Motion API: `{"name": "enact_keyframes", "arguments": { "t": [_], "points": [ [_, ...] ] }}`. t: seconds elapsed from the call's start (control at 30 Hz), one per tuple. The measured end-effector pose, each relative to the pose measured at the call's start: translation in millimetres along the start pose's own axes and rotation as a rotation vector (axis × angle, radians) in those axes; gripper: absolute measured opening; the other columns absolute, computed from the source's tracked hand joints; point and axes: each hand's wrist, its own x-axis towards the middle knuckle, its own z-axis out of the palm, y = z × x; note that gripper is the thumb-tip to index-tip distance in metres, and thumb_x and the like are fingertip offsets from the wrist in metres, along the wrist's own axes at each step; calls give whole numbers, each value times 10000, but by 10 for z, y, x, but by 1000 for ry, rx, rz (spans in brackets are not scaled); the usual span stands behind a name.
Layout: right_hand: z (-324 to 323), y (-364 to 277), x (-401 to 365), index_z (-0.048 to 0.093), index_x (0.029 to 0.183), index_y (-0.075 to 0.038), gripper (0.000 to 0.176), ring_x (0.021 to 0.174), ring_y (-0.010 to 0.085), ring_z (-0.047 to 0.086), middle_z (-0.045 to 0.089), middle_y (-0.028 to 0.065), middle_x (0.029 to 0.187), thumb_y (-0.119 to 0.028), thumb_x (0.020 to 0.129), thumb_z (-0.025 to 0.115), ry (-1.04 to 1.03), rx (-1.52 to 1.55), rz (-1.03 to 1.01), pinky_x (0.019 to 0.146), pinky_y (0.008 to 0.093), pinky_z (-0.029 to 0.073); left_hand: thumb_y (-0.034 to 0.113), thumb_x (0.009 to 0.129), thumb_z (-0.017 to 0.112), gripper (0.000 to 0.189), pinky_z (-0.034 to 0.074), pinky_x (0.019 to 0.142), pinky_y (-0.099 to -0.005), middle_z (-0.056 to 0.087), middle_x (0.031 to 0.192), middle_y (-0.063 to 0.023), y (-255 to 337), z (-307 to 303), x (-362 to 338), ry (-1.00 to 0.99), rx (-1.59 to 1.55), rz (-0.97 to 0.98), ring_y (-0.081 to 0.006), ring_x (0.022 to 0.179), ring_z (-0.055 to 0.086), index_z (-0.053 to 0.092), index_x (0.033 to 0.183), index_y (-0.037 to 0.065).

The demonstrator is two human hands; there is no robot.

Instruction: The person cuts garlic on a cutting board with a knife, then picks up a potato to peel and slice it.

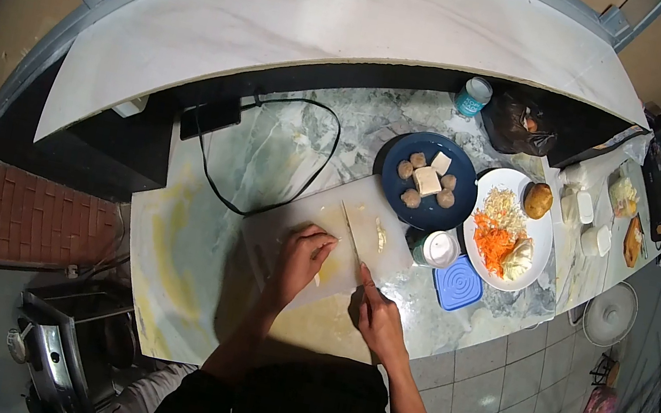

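Note:
My right hand (381, 323) grips the handle of a kitchen knife (350, 229), its blade lying across a white cutting board (264, 235). To the blade's left, my left hand (303, 259) has its fingers curled together low over the board. Whatever those fingers hold is hidden. A pale sliver of food (317, 278) shows below them. On the far side of the blade lie small pale chopped pieces (380, 235).
Behind the board stands a dark blue plate (395, 154) with meatballs and tofu-like blocks. Right of it are a white jar (440, 248), a blue square mat (458, 284), and a white plate (540, 263) with shredded vegetables and a potato (537, 201). A black cable (332, 149) loops at the back left.

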Motion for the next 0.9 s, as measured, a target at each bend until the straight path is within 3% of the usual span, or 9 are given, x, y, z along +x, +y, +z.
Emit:
{"name": "enact_keyframes", "arguments": {
  "t": [0.4, 0.47, 0.6, 0.67, 0.9],
  "points": [
    [73, -59, -19, 326, 1557, -137, 825, 668, 365, 621, 613, 201, 746, 86, 806, 583, -3, -30, -93, 674, 433, 515, 30, 847, 703, 101, 520, 754, -388, 684, 874, -154, 44, -15, -6, 21, -6, 0, -333, 818, 668, 735, 936, -5],
    [61, -63, -21, 277, 1568, -160, 809, 752, 415, 637, 644, 248, 938, 17, 840, 582, -77, -47, -49, 697, 491, 521, 31, 846, 703, 101, 519, 755, -390, 682, 873, -153, 46, -18, -8, 18, -8, -7, -334, 821, 666, 735, 936, -4],
    [59, -76, -24, 274, 1569, -147, 814, 765, 417, 642, 644, 247, 926, 3, 837, 597, -86, -67, -53, 690, 488, 529, 29, 840, 705, 101, 515, 756, -389, 678, 869, -151, 59, -12, 3, 22, -12, -3, -334, 823, 661, 732, 932, -5],
    [113, -48, -35, 300, 1563, -123, 849, 677, 384, 630, 644, 218, 820, 81, 792, 589, -8, -127, -100, 662, 455, 518, 27, 837, 706, 101, 514, 755, -389, 677, 865, -151, 61, -8, -2, 32, -24, -7, -334, 820, 659, 730, 930, -7],
    [138, -25, -1, 286, 1568, -133, 849, 714, 418, 651, 671, 240, 914, 57, 792, 572, -22, -220, -115, 663, 490, 527, 20, 833, 704, 98, 513, 755, -393, 676, 861, -150, 51, -3, -5, 31, -23, -1, -332, 821, 662, 726, 924, -13]
  ]
}}
